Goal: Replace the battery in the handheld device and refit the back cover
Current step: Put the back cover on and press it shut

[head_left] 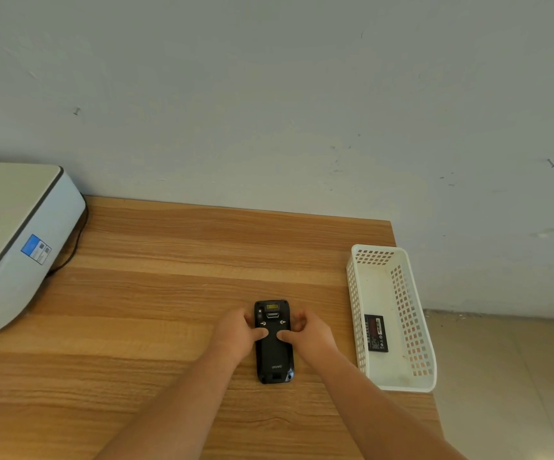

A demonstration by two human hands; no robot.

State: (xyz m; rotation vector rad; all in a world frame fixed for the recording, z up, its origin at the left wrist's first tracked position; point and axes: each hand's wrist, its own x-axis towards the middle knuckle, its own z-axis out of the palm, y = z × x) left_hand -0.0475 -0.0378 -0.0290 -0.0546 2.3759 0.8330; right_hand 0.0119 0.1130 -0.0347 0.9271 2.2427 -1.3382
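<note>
Nearest to the camera, two bare forearms reached forward over the wooden table (156, 293) and met at a black handheld device (274, 341). It lay face down on the table, its long side pointing away from the person, with the back cover (274, 351) on top and the word "urovo" printed near its close end. At the far end of the device a small yellow scanner window (271, 307) and two round latches (263, 323) were visible.

The left hand (239, 333) gripped the left edge of the device, its fingers curled around the side and its thumb (259, 333) pressed flat on the cover. The right hand (309, 333) did the same on the right edge, fingers curled around the side and thumb (285, 335) lying on the cover. Both thumb tips were near each other in the middle, just below the latches.

To the right of the device, at the table's right edge, stood a white perforated plastic basket (355, 313). A black battery (376, 333) with a red and white label lay flat on its bottom, apart from the hands.

Farther back on the left side, a white printer (20, 234) with a blue sticker rested on the table, and a dark cable (73, 247) ran behind it. Behind everything rose a pale wall (269, 94) with a few small marks.
</note>
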